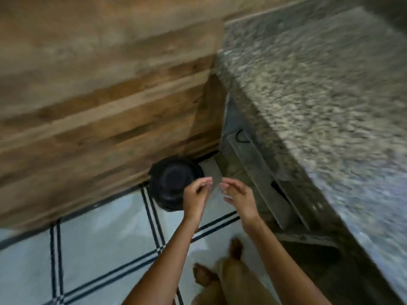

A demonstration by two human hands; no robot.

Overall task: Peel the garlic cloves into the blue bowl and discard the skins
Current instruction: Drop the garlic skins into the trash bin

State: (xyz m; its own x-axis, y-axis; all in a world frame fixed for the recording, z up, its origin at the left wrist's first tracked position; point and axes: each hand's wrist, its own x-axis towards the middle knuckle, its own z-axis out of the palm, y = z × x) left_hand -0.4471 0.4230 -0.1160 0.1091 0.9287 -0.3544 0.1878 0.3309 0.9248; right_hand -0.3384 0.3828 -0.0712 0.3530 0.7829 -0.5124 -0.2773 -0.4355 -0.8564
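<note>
The frame is motion-blurred and looks down at the floor. A black round bin (174, 183) stands in the corner where the wooden wall meets the counter base. My left hand (195, 194) hovers over the bin's right edge, fingertips pinched together on small pale bits that look like garlic skins (209, 183). My right hand (239, 195) is just to the right of it, fingers spread and slightly curled, with pale flakes (225, 188) at the fingertips. The two hands almost touch. Neither the blue bowl nor any garlic cloves are in view.
A speckled granite counter (319, 89) fills the right side, its edge overhanging a dark cabinet front (259, 172). A wood-plank wall (99, 106) fills the left. Below lies white tiled floor (99, 249) with dark lines. My bare feet (233, 249) stand near the counter.
</note>
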